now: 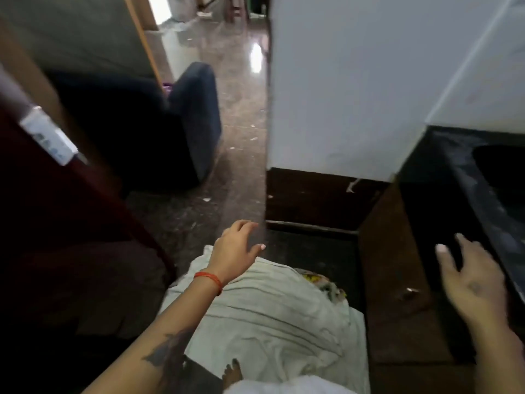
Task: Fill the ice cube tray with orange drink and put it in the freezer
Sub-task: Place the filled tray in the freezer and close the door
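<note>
No ice cube tray and no orange drink are in view. My left hand (237, 247) hovers over the floor in the lower middle, fingers relaxed and spread, holding nothing; a red thread band circles its wrist. My right hand (471, 275) is at the lower right, beside the front edge of a black stone counter (460, 177), fingers spread and empty. A dark red appliance door (37, 180) with a silver label stands at the left edge; whether it belongs to the freezer I cannot tell.
A white wall corner (341, 95) juts out ahead, with a dark wooden cabinet (397, 280) under the counter. A dark blue armchair (176, 123) sits at left. A white striped cloth (270, 308) lies on the polished floor (241, 123) near my bare foot.
</note>
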### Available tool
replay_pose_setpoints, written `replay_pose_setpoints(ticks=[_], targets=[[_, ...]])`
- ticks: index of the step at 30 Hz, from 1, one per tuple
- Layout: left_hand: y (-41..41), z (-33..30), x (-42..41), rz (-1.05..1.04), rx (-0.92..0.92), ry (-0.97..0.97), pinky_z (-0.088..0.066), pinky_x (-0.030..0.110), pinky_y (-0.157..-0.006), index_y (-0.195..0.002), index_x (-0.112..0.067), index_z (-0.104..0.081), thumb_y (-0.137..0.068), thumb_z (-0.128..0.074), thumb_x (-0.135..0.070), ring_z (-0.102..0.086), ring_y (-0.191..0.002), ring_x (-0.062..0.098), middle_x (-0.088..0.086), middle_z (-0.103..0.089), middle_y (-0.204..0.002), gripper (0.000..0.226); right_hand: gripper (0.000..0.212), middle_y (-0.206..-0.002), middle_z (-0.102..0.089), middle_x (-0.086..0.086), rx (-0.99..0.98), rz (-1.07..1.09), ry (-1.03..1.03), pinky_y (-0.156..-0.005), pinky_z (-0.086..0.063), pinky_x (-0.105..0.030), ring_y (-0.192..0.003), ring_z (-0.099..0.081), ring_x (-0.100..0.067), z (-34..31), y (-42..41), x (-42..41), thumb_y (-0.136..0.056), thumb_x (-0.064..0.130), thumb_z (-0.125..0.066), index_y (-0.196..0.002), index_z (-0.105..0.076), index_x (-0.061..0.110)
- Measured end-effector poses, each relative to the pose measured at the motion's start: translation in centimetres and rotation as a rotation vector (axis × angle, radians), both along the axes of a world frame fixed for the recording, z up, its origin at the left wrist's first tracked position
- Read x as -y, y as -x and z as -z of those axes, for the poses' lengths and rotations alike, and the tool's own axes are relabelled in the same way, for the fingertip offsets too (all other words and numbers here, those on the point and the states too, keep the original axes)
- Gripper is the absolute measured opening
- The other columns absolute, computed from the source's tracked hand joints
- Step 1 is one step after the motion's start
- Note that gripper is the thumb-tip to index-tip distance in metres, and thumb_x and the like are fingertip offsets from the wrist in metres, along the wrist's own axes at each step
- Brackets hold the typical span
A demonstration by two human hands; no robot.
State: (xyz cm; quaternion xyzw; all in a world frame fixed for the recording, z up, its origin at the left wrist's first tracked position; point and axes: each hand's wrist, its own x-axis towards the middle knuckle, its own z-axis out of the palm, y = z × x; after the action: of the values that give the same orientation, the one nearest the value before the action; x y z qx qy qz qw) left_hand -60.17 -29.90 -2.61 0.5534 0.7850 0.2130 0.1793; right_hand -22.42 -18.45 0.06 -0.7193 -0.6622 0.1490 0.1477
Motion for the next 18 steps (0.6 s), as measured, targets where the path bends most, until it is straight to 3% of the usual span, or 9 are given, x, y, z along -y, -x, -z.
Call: replay_pose_setpoints(ticks=[3, 7, 18], targets=[[5.9, 0.5, 4.5, -0.126, 0.017, 0.041, -0.042, 0.040, -0.102, -0.137, -0.022, -0.045, -0.088, -0.060, -0.039, -0.044, -0.127, 0.021, -0.003, -0.043, -0.142, 0.055, 0.076, -0.148, -0.036, -0.017, 0.012, -0.265, 0.034, -0.113, -0.025, -0.052, -0.139, -0.029, -0.033, 0.1, 12.4, 0.5, -0.087, 0.067, -0.026, -0.142, -0.036, 0.015], [11.5, 1.4, 11.2, -0.339, 0.065, 0.076, -0.041, 0.041, -0.103, -0.139, -0.022, -0.043, -0.088, -0.060, -0.040, -0.044, -0.127, 0.021, -0.003, -0.041, -0.142, 0.057, 0.062, -0.153, -0.030, -0.011, 0.086, -0.605, 0.149, -0.115, -0.023, -0.051, -0.142, -0.024, -0.030, 2.3, 24.0, 2.5, -0.091, 0.056, -0.034, -0.144, -0.030, 0.023], [17.5, 3.3, 28.6, -0.959, 0.218, 0.109, -0.038, 0.038, -0.106, -0.141, -0.019, -0.040, -0.088, -0.060, -0.037, -0.042, -0.130, 0.027, 0.005, -0.040, -0.145, 0.059, 0.071, -0.155, -0.024, -0.005, 0.369, -1.463, 0.354, -0.115, -0.020, -0.050, -0.143, -0.020, -0.027, 5.7, 46.4, 13.1, -0.087, 0.066, -0.032, -0.146, -0.024, 0.027]])
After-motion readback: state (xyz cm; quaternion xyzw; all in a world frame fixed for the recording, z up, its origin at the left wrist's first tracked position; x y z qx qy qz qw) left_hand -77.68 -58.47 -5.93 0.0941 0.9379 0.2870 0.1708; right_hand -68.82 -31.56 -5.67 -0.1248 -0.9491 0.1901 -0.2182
